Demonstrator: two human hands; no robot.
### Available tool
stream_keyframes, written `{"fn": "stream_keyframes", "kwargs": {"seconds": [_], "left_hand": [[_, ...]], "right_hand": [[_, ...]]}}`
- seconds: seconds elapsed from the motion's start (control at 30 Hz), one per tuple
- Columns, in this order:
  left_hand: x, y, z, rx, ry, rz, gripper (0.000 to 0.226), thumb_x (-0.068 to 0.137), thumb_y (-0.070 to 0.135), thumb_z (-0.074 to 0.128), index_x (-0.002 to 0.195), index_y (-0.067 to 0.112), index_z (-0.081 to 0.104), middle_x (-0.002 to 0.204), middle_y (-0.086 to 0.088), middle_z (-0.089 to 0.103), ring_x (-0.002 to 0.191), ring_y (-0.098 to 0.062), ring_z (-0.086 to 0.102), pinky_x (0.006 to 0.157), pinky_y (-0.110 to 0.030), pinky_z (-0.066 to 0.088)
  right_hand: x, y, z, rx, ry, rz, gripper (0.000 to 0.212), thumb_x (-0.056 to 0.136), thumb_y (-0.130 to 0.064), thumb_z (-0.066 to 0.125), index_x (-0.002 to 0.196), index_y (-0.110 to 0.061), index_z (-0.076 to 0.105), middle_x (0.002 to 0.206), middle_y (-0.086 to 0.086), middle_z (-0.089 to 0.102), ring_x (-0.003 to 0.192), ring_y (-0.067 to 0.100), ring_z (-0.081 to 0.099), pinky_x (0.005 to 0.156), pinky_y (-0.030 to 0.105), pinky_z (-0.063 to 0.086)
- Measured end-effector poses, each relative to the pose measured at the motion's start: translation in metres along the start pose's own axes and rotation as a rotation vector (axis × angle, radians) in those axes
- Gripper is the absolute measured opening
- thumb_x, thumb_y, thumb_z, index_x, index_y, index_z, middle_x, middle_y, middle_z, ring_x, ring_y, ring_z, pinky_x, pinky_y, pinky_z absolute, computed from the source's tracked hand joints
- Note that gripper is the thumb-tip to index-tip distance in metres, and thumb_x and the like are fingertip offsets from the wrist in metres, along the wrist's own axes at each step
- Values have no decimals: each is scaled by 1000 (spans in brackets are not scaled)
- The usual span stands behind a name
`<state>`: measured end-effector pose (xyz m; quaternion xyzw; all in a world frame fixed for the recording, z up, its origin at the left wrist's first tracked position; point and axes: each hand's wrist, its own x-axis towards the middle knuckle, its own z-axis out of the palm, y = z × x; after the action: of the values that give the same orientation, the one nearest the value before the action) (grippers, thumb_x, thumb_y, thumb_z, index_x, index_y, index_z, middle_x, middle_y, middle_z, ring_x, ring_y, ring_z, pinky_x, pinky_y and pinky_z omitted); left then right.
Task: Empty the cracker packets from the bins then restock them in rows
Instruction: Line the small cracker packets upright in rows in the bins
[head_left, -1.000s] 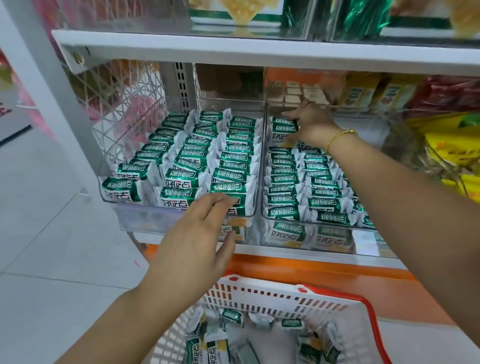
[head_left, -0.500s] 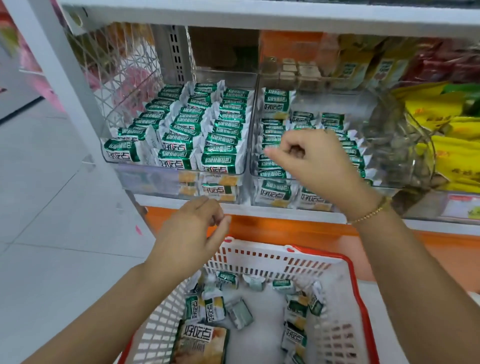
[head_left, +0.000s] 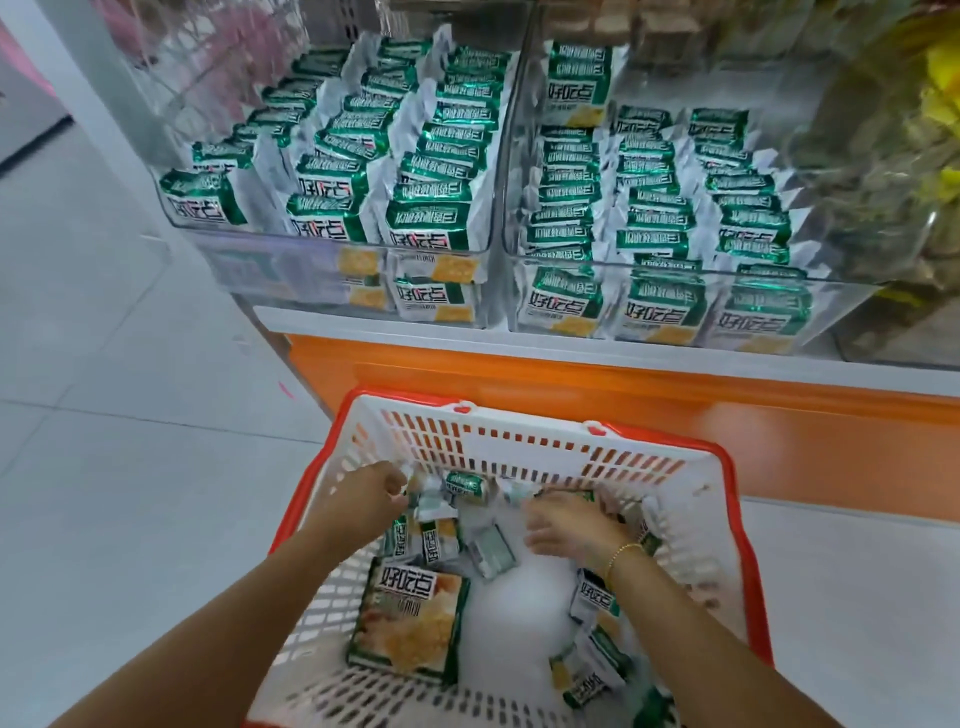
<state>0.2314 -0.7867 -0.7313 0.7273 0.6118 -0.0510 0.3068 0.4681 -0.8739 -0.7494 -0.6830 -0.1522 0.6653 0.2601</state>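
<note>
Two clear bins stand side by side on the shelf: the left bin (head_left: 234, 260) and the right bin (head_left: 862, 291). Both hold green-and-silver cracker packets (head_left: 561, 213) upright in rows. Below them sits a white basket with a red rim (head_left: 524, 441), with loose cracker packets (head_left: 439, 540) scattered inside. Both my hands are down in the basket. My left hand (head_left: 363, 499) curls its fingers on a packet (head_left: 423, 496) at the far left side. My right hand (head_left: 569, 525) lies palm down over the packets on the right, its fingers blurred and fairly straight.
A large flat cracker bag (head_left: 410, 623) lies in the near part of the basket. An orange shelf base (head_left: 623, 384) runs behind the basket. Bins of yellow snacks (head_left: 930, 104) stand at the right. Grey tiled floor (head_left: 130, 467) lies to the left.
Both hands have dropped from in front of the bins into the basket. The view has tilted down toward the basket.
</note>
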Motion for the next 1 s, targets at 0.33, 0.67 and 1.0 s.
{"fn": "stream_keyframes", "kwargs": {"seconds": [0.33,0.67,1.0], "left_hand": [[45,28,80,-115,60,174,47,84,6,62,129,19,54,137,0,49,126,-21,46,102,-30,39],[66,22,106,124,-12,149,55,88,22,62,139,21,43,143,-5,37,135,-24,27,110,-32,28],[63,12,102,-34,94,174,42,84,9,62,121,27,61,129,-1,52,123,-23,41,102,-38,41]], "right_hand": [[50,11,7,1049,-48,255,22,93,-11,59,107,5,58,121,25,53,116,38,53,97,44,48],[67,11,8,1077,-74,307,25,90,11,34,104,2,53,107,28,54,102,45,51,99,50,43],[81,38,8,838,-1,299,24,93,2,53,117,-3,55,94,21,62,90,31,62,60,39,57]]}}
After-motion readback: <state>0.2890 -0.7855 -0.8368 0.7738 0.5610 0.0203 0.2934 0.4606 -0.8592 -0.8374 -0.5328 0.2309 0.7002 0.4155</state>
